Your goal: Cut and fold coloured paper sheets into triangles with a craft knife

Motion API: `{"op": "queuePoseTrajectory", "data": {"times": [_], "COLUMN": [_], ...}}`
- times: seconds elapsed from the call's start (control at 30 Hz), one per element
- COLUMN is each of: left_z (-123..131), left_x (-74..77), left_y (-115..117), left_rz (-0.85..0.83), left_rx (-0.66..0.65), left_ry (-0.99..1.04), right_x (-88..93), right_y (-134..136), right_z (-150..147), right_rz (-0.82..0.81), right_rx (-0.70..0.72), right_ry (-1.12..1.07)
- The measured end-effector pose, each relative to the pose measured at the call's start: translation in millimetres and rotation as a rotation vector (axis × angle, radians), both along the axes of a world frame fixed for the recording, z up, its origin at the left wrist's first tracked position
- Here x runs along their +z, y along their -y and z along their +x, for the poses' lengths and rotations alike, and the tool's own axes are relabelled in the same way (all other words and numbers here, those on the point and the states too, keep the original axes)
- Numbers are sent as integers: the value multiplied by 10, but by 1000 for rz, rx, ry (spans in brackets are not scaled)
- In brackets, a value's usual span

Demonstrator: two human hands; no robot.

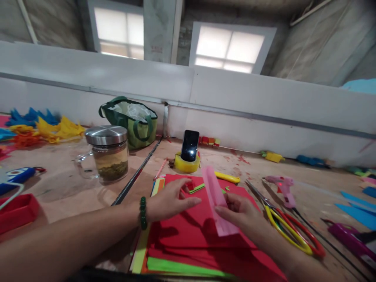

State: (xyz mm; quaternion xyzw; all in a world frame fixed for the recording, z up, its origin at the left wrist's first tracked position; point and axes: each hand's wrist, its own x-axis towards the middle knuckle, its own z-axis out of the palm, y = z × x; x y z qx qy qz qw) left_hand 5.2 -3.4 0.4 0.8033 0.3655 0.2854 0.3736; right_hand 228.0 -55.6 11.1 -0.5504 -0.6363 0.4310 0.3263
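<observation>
My right hand (239, 211) pinches a folded pink paper strip (216, 197) and holds it upright over a stack of red paper sheets (190, 231). My left hand (173, 199), with a green bead bracelet at the wrist, lies on the red sheets with fingers stretched toward the strip, fingertips near a small red scrap and a green strip (197, 188). Green and yellow sheets stick out from under the red stack.
Scissors with yellow and red handles (289, 227) and a pink glue gun (283, 188) lie right of the stack. A phone (190, 145) stands in a yellow tape roll. A glass jar with metal lid (110, 154), a green bag (133, 119) and coloured paper shapes sit at left.
</observation>
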Motion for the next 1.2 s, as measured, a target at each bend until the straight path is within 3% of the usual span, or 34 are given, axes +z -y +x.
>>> {"op": "queuePoseTrajectory", "data": {"times": [0.07, 0.13, 0.27, 0.33, 0.4, 0.5, 0.6, 0.7, 0.77, 0.93, 1.2], "left_z": [50, 83, 55, 6, -38, -61, -53, -52, -52, -31, -15], "left_x": [-21, -35, -19, 8, 31, 36, 22, 24, 36, 58, 93], "left_y": [44, 83, 52, -2, -42, -44, -6, 26, 50, 163, 194], "left_rz": [-231, -311, -369, -458, -476, -252, 42, 285, 368, 354, 248], "left_rx": [-150, -249, -214, -268, -412, -539, -454, -223, -146, -299, -172], "left_ry": [93, 165, 259, 213, 87, -108, -275, -379, -393, -508, -556], "right_x": [-54, -118, -92, 23, 148, 214, 98, -59, -129, -183, -227], "right_y": [70, 143, 281, 308, 279, 168, 75, 42, 38, 25, -11], "right_z": [-147, -291, -346, -242, -117, 8, 55, 104, 152, 263, 379], "right_rz": [-6, 13, 143, 444, 928, 1188, 1190, 1179, 1154, 964, 489], "right_rx": [1, 25, 103, 79, 41, 304, 569, 604, 588, 604, 402], "right_ry": [-131, -126, 109, 369, 597, 862, 936, 1013, 1057, 971, 439]}}
